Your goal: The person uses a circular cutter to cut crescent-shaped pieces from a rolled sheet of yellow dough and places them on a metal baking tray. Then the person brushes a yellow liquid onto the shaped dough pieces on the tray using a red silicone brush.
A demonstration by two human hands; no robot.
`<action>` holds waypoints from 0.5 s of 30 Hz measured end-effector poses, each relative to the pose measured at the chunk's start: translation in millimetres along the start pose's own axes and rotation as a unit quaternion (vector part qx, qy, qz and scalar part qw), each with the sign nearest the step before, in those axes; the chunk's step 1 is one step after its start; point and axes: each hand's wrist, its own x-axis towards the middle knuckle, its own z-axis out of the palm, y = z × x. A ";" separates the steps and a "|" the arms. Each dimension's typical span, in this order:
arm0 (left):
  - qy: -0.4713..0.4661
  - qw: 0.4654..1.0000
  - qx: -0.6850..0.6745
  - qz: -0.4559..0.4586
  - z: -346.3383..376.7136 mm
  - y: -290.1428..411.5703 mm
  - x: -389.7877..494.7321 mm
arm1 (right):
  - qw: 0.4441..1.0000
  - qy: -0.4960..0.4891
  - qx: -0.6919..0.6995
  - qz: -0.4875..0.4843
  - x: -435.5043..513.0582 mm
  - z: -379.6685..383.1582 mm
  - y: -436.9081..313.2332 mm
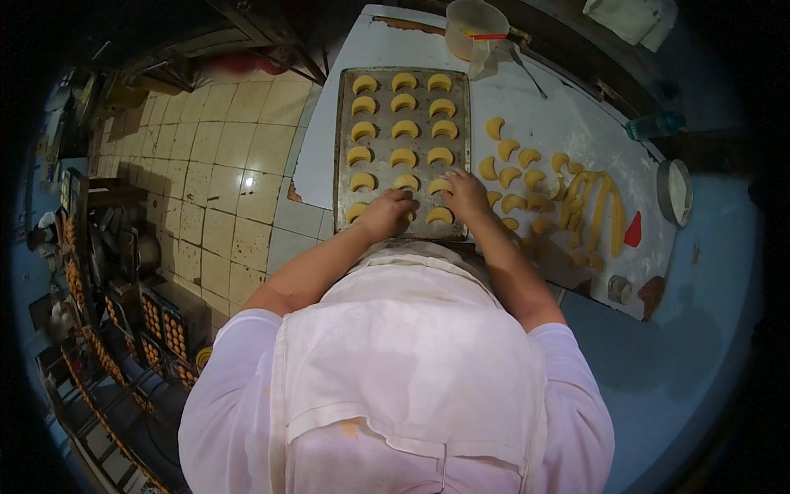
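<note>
A worn metal baking tray [423, 139] lies before me with three columns of yellow crescent-shaped dough pieces [404, 128]. My left hand [387, 216] is over the lower part of the tray, its fingers curled between two pieces of the middle column. It partly hides the lowest middle piece, and whether it grips anything is unclear. At the tray's right edge, my right hand [466, 194] has thumb and fingers around the right end of a dough crescent [439, 186] in the right column. More loose crescents [508, 177] lie on the floured table to the right.
Dough strips [595, 210], a red scraper [633, 230] and a small round cutter [619, 289] lie at right. A round pan of flour [676, 192] sits at the table's edge. Behind stands a plastic jug [475, 21]. Racks with filled trays [163, 324] stand at left.
</note>
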 end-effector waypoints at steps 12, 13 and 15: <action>0.063 0.994 0.038 -0.080 -18.6 -2.0 40.1 | 0.993 0.104 -0.015 -0.058 53.1 -1.2 12.2; 0.049 0.993 0.052 -0.092 -15.0 -5.0 44.5 | 0.993 0.100 -0.013 -0.063 59.7 3.2 13.8; 0.061 0.994 0.048 -0.083 -12.5 -11.2 47.9 | 0.996 0.067 0.002 -0.058 68.0 7.5 19.2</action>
